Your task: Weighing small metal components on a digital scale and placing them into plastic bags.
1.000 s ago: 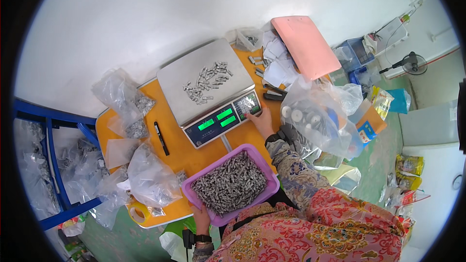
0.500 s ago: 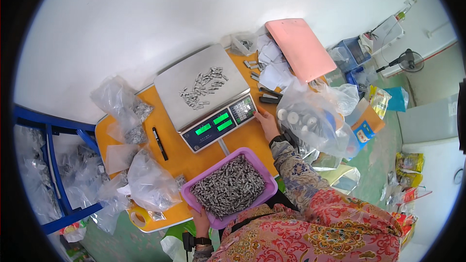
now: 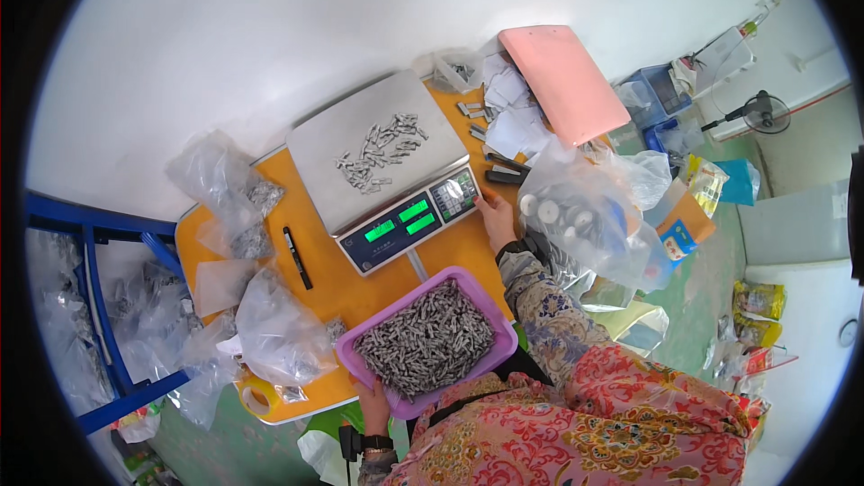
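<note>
Your right hand (image 3: pixel 497 220) has drawn back from the keypad (image 3: pixel 454 194), where a finger lay a second ago, and is now at the right end of the scale (image 3: pixel 310 162). Your left hand (image 3: pixel 373 403) has stayed at the near left corner of the tray (image 3: pixel 484 299).

The fingertips of your right hand are at the scale's side edge, bent and close to one another; you cannot tell from here whether they touch the casing or pinch anything. Your left fingers lie against the tray's rim, partly hidden, so how firmly they grip cannot be told.

The purple tray sits between you and the scale, at the near edge of the table (image 3: pixel 324 306), tilted in your view and heaped with small grey metal parts (image 3: pixel 425 340). More of these parts lie in a loose, scattered cluster on the pan, around its middle. The readouts (image 3: pixel 414 211) on the scale's front are lit green.

To the left of the scale you have a black pen (image 3: pixel 297 256), and farther left and nearer you a clear bag (image 3: pixel 281 333), with a yellow tape roll (image 3: pixel 262 384) by the table's edge. Beyond your right hand are a black stapler (image 3: pixel 506 176), papers (image 3: pixel 517 130) and a pink board (image 3: pixel 567 85) that partly covers them. Just right of your right hand stands a clear sack (image 3: pixel 585 207) with white round things inside.
</note>
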Tool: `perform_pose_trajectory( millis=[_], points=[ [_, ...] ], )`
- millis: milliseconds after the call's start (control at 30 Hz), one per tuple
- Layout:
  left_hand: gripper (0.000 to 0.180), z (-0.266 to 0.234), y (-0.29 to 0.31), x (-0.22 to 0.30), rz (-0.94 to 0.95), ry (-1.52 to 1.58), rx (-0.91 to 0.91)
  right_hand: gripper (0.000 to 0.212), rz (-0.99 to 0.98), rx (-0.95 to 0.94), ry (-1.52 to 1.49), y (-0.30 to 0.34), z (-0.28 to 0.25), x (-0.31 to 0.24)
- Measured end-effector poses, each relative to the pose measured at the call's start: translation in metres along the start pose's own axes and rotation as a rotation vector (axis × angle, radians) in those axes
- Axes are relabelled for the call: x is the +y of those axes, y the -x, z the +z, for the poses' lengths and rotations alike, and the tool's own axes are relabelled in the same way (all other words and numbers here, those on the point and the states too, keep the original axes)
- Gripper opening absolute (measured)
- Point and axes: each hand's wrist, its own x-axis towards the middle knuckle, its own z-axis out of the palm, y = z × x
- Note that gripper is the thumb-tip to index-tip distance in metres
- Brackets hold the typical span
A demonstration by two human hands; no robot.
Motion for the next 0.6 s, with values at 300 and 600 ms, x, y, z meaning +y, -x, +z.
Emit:
perform_pose_trajectory(
  millis=[300,600],
  points=[
    [0.047,0.004,-0.008,-0.027,0.082,-0.018,0.033,0.036,0.030,-0.023,-0.007,0.017,-0.001,-0.022],
    [0.044,0.002,-0.007,-0.005,0.108,-0.020,0.012,0.039,0.076,-0.234,0.350,0.103,-0.049,-0.020]
  ],
)
